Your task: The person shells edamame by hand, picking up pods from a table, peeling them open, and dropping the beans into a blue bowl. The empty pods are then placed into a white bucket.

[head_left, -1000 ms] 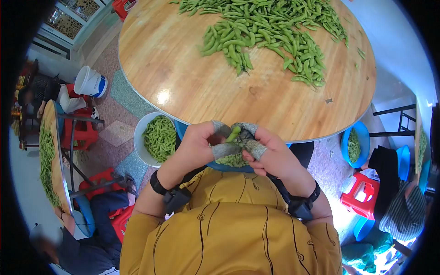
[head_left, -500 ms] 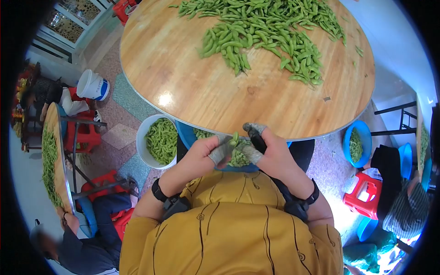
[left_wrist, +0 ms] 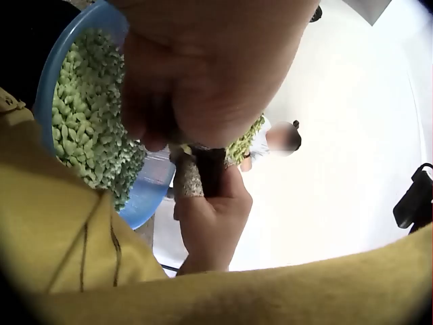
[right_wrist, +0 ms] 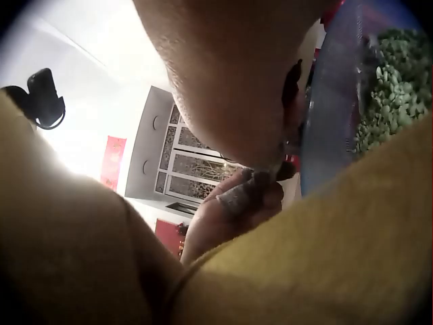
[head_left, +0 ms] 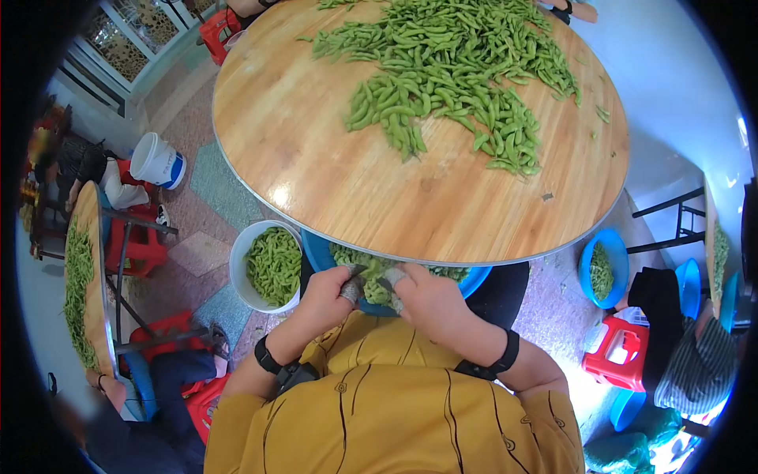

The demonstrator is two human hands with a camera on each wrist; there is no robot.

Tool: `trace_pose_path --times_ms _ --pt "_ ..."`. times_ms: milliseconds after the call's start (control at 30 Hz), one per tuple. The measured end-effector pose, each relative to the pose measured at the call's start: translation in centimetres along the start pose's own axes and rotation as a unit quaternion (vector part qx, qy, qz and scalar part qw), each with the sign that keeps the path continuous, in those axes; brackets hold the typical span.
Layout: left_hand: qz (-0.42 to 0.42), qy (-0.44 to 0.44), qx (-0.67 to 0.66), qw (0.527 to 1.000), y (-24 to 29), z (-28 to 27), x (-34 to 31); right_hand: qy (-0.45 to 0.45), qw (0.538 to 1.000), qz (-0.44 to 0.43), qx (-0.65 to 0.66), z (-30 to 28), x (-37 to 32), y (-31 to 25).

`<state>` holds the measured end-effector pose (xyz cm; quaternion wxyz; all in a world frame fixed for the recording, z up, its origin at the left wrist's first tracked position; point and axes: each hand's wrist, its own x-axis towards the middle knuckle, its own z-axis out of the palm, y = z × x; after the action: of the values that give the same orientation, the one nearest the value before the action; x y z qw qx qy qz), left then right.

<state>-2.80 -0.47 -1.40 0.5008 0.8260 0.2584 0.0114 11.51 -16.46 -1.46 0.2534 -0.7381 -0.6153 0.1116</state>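
Note:
My left hand (head_left: 322,302) and right hand (head_left: 436,306) meet low over a blue basin (head_left: 314,246), against the near edge of the table. Grey wrappings cover several fingertips on both. Thumbs and fingers are bent inward, pinching at a small green soybean pod (left_wrist: 178,149) between them; it is mostly hidden and blurs with the beans below. Shelled green beans (left_wrist: 81,115) fill much of the basin. Just left of it, a white bucket (head_left: 237,272) holds green pods (head_left: 274,267).
A large pile of soybean pods (head_left: 442,87) covers the far part of the round wooden table (head_left: 316,166). Another blue basin (head_left: 623,265) and a red stool (head_left: 604,351) stand at right. People sit by a second table (head_left: 100,268) at left.
Both hands have come down from the table edge closer to the basin. The right fingers, spread half a second ago, are bent in again. The head view has shifted, showing more of the table's far side.

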Motion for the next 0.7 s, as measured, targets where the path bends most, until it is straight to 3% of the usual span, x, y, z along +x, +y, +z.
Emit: trace_pose_path --times_ms 133,200,300,433,533,633,700 --pt "-0.03 -0.027 -0.037 0.999 0.1 0.4 -0.1 0.05 0.998 -0.014 0.043 -0.4 0.4 -0.9" --pt "-0.028 -0.09 -0.2 0.975 1.3 0.4 -0.3 0.048 0.996 0.002 0.069 0.0 0.8 -0.3" --pt "-0.056 -0.125 -0.244 0.96 2.3 0.0 -0.4 0.036 0.994 0.025 0.096 -0.5 1.2 0.0" --pt "-0.038 -0.128 -0.221 0.966 1.9 0.3 -0.1 0.003 0.995 0.062 0.073 -0.4 1.4 -0.1" --pt "0.003 -0.151 -0.112 0.982 1.9 0.3 0.0 -0.003 0.996 0.09 0.019 -0.2 1.4 -0.9" --pt "0.035 -0.087 -0.063 0.994 1.2 -0.4 -0.3 0.013 0.998 0.059 -0.02 0.0 1.2 -0.8" --pt "0.059 0.042 0.028 0.997 -0.2 -1.6 -0.4 -0.015 0.998 0.064 -0.024 -0.7 1.4 -0.7"
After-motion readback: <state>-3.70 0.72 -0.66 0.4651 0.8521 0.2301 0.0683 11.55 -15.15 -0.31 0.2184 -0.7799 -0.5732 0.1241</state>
